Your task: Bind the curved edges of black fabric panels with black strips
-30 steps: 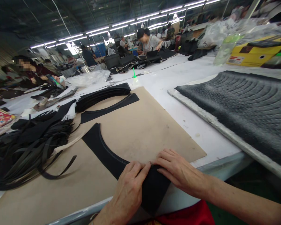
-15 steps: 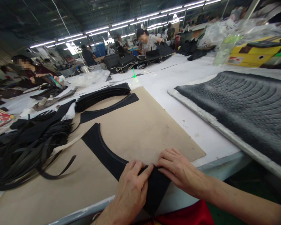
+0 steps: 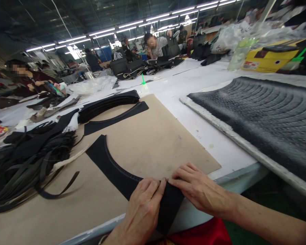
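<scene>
A black curved panel [image 3: 111, 170], fabric or thin leather, lies on a brown paperboard sheet [image 3: 165, 136] with one end hanging over the table's front edge. Along its inner curve runs a narrow raised or folded rim. My left hand [image 3: 145, 200] presses down on the panel, fingers together, thumb and index at that rim. Close beside it, my right hand [image 3: 196, 183] pinches the same rim, its fingertips almost meeting the left ones. The fingertips partly hide the edge between them. Farther back, a similar curved panel [image 3: 117, 119] lies in front of a stack of black curved pieces [image 3: 108, 106].
A heap of black strips [image 3: 33, 160] covers the left side. Behind the sheet stands a small bottle with a green nozzle [image 3: 143, 85]. On the right lies a board with dark textured material [image 3: 257, 112], near a yellow box [image 3: 270, 58]. Co-workers sit farther back.
My right fingertips have shifted slightly along the rim, with the index and thumb drawn closer to the left hand. The view has turned a little; the panel stays in place.
</scene>
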`<state>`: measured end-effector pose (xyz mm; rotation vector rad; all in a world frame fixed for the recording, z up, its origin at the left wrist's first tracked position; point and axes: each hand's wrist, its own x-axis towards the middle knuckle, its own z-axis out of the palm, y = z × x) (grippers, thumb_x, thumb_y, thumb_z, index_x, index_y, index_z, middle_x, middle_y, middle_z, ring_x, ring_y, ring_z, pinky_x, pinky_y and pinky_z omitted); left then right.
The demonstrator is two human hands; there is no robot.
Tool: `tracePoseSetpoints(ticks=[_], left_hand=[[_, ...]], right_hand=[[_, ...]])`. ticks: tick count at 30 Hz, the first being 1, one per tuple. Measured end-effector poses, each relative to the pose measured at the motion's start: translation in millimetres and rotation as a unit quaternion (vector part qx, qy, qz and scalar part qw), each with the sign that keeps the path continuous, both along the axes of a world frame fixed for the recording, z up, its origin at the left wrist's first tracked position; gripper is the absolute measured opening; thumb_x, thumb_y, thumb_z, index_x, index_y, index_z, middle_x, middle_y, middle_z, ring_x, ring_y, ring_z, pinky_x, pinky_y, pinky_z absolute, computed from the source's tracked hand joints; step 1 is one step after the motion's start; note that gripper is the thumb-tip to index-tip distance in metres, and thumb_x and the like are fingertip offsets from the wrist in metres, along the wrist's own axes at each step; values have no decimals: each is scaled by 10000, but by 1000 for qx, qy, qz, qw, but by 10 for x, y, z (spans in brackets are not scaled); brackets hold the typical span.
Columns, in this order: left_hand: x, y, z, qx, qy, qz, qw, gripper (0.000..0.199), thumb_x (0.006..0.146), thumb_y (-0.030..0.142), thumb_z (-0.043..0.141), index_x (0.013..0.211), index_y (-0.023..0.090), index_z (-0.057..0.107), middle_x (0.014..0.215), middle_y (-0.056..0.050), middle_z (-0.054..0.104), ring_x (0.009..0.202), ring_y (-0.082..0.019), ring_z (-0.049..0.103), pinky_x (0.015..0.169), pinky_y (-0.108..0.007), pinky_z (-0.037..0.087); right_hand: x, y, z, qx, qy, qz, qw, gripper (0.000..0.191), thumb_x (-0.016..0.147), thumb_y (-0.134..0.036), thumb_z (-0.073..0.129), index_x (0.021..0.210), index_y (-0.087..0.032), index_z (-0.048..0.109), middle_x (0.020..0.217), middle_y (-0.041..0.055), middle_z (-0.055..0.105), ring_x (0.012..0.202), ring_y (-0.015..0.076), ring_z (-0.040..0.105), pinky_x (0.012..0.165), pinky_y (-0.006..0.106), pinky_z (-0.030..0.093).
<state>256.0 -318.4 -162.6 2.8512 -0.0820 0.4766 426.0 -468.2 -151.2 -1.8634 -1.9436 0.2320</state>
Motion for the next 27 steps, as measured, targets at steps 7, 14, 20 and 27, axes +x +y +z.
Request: tracePoseSetpoints(ticks=[7, 14, 20, 27], left_hand=[[19, -10, -4, 37, 23, -4, 999, 409, 947, 114, 332, 1327, 92, 483, 1021, -109, 600, 950, -231, 531, 891, -393, 486], [14, -31, -15, 73, 9, -4, 997, 410, 982, 173, 261, 1292, 77, 512, 1052, -113, 607, 1003, -241, 522, 929, -383, 458], [-5, -50, -29, 99, 19, 2, 995, 418, 975, 162, 271, 1329, 75, 477, 1104, -123, 600, 1058, -251, 513, 964, -394, 435], [-19, -45, -15, 100, -2, 6, 995, 438, 968, 155, 257, 1335, 54, 475, 1125, -129, 615, 1075, -257, 532, 988, -387, 414]], right_hand=[[2, -85, -6, 11, 31, -7, 999, 384, 890, -79, 389, 1206, -200, 571, 1056, 80, 592, 942, 208, 499, 856, 384, 362], [-19, -96, 45, 43, 72, -68, 994, 475, 879, -27, 350, 1282, -207, 525, 1080, 81, 603, 956, 194, 533, 829, 353, 399], [-62, -112, -20, 23, -8, -40, 999, 586, 778, 23, 370, 1294, -208, 528, 1112, 79, 622, 966, 223, 531, 851, 401, 392], [3, -206, -20, 40, -73, -38, 996, 587, 806, 7, 364, 1335, -213, 491, 1200, 77, 618, 1039, 218, 557, 904, 407, 411]])
